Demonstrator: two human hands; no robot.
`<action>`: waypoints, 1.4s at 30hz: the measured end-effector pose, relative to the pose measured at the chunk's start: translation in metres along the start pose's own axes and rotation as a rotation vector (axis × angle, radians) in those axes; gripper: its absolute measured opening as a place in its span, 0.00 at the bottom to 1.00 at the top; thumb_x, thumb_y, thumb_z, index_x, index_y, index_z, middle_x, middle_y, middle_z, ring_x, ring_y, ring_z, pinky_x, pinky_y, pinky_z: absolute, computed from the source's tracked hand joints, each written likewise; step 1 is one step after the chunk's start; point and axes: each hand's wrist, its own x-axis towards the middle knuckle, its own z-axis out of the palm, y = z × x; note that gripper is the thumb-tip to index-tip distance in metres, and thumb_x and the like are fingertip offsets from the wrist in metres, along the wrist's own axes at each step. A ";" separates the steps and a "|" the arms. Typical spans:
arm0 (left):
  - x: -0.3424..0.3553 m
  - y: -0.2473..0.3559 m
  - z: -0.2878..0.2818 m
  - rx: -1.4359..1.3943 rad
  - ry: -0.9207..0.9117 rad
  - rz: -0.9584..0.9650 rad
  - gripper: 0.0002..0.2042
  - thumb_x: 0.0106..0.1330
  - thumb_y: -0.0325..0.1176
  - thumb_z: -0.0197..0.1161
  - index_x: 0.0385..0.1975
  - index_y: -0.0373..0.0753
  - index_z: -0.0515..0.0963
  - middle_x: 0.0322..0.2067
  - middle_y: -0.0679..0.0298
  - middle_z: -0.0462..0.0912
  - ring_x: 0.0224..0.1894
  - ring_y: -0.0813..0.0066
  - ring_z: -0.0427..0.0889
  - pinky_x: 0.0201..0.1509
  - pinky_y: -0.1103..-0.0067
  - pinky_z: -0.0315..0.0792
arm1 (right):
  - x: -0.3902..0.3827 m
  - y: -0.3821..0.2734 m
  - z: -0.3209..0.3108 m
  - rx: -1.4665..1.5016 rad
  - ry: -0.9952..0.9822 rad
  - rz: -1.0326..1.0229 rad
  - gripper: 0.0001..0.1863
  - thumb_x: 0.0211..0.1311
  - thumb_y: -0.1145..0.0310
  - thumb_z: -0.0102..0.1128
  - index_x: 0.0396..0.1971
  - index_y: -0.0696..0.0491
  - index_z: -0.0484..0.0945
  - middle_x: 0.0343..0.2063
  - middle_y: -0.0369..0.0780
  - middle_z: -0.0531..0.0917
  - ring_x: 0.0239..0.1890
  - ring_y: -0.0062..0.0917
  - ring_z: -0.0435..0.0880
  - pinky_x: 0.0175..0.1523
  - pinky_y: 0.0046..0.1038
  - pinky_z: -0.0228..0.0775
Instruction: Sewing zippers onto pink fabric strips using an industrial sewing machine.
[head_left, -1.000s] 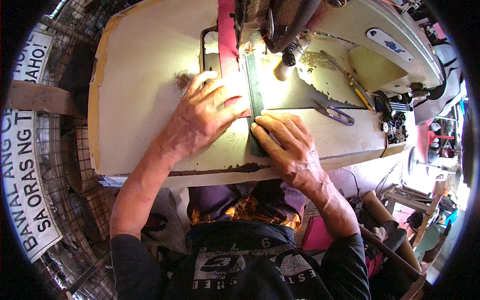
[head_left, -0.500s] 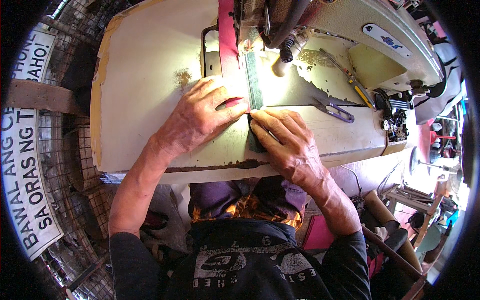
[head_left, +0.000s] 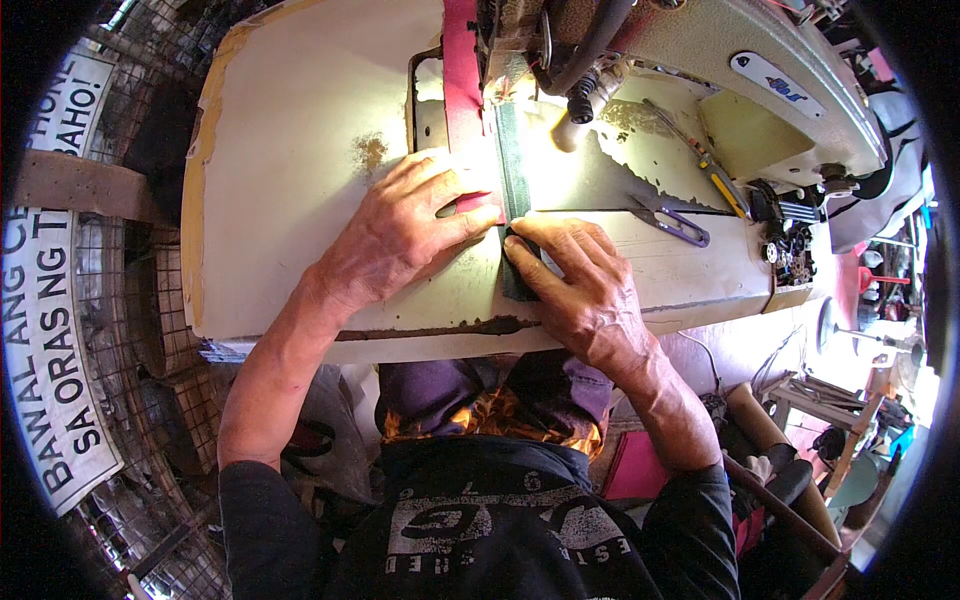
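Note:
A long red strip of material runs toward me from under the sewing machine's head. Alongside it, on its right, lies a dark green zipper tape, their edges meeting under bright light. My left hand holds down the near end of the red strip, thumb stretched to the seam and fingers curled over the strip. My right hand grips the zipper tape with thumb and fingertips close to my left thumb. The tape's dark tail hangs below those fingertips toward the table's front edge. The needle area is lost in glare.
Right of the work, purple-handled thread snips and a yellow cutter knife lie on the pale table. A small lit bulb hangs close by. Dark metal machine parts stand at the table's right end. A wire-mesh wall is at left.
My right thumb and forefinger have shifted slightly right and parted a little, showing more of the dark tape. My left hand stays nearly still on the red strip.

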 end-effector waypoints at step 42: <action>-0.001 -0.001 0.001 -0.048 0.017 0.019 0.15 0.62 0.30 0.66 0.49 0.46 0.83 0.49 0.62 0.82 0.57 0.60 0.78 0.68 0.62 0.70 | 0.000 -0.003 -0.006 -0.044 -0.124 -0.022 0.26 0.54 0.68 0.57 0.54 0.61 0.78 0.59 0.46 0.79 0.61 0.39 0.78 0.65 0.40 0.72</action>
